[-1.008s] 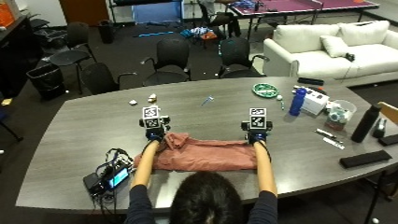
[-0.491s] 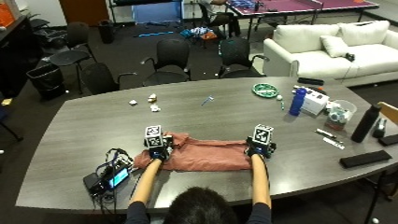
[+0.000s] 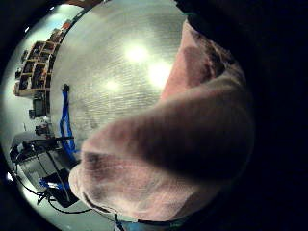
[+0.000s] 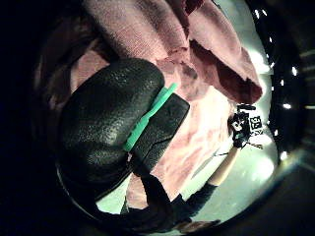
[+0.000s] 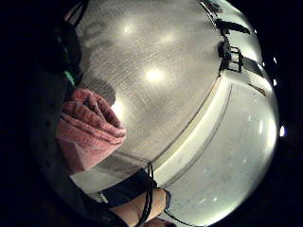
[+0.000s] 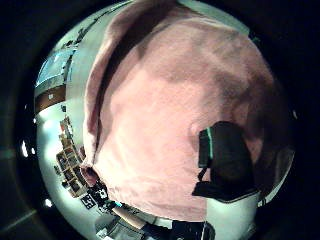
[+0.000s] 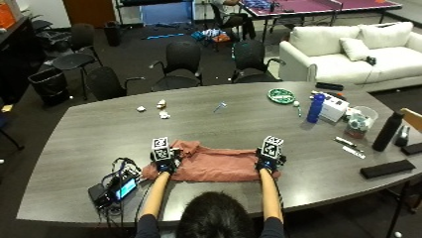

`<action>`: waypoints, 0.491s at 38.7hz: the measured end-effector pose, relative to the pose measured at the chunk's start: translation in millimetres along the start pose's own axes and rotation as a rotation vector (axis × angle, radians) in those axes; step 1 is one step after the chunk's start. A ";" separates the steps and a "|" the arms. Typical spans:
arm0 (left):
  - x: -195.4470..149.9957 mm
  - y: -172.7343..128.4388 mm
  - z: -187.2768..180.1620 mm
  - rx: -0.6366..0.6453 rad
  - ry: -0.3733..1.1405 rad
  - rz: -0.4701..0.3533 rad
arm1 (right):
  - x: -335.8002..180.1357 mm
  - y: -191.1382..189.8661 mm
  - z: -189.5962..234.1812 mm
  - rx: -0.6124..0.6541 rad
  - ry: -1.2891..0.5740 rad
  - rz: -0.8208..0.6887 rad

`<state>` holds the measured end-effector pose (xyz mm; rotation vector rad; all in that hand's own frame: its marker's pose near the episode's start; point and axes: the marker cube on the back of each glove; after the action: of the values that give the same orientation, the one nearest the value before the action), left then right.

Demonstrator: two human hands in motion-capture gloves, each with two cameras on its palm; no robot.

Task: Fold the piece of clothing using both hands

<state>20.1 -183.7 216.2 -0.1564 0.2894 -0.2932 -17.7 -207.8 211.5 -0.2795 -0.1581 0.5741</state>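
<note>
While the pink garment point(image 7: 217, 166) lies bunched along the table's point(image 7: 264, 124) near edge, soft, light and limp, the left hand point(image 7: 163, 161) and right hand point(image 7: 267, 159) pinch its two ends, sensible holds.

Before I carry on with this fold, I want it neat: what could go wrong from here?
1. The pink garment looks bunched near the left hand, so creases could get folded in.
2. Each hand grips one end, the right hand a rolled edge; uneven pulls could skew the fold.
3. The device with cables lies close beside the left hand on the table; cloth or wrist might snag it.
</note>
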 end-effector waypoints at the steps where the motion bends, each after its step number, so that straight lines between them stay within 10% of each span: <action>1: 0.5 -0.8 0.5 0.007 0.006 0.005 | -1.0 -0.1 -0.9 0.015 -0.003 0.009; 19: 7.3 0.9 11.7 -0.042 0.055 0.096 | -21.6 2.5 -6.5 0.128 -0.119 0.017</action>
<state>30.6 -183.8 225.2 -0.1760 0.3564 -0.1963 -35.5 -219.2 203.1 -0.1229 -0.2328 0.6154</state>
